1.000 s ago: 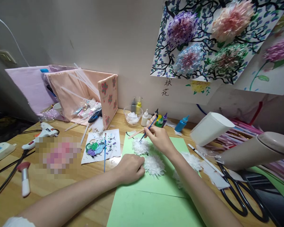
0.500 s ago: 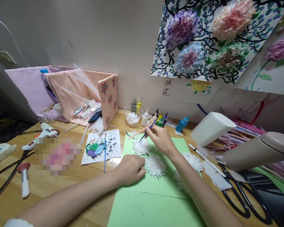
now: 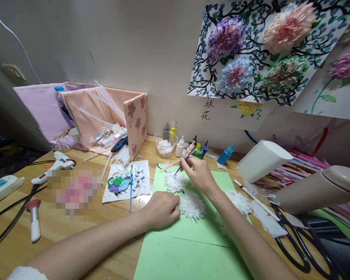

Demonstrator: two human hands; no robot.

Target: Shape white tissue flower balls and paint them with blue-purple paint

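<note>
My right hand (image 3: 198, 173) pinches a thin blue paintbrush (image 3: 186, 158), its tip on the upper white ruffled flower (image 3: 174, 181). A flat wooden stick (image 3: 168, 166) lies just left of those fingers. My left hand (image 3: 163, 210) rests with curled fingers on the green paper (image 3: 163, 256), against the left edge of a larger white flower (image 3: 192, 205); whether it holds anything is hidden. Another white flower (image 3: 237, 201) lies partly behind my right forearm. To the left, a second blue brush (image 3: 131, 190) lies across a paint-stained white sheet (image 3: 142, 179).
Paint bottles (image 3: 180, 147) and a clear bowl (image 3: 165, 144) stand by the wall. Left are a peach box (image 3: 137, 124), a glue gun (image 3: 61, 161) and a makeup brush (image 3: 35, 221). Right are scissors (image 3: 297, 249), a white cup (image 3: 264, 159) and a grey bottle (image 3: 309, 190).
The whole view has shifted slightly, so things appear a little further right. Both hands keep nearly the same pose, and the brush tip stays on the upper flower.
</note>
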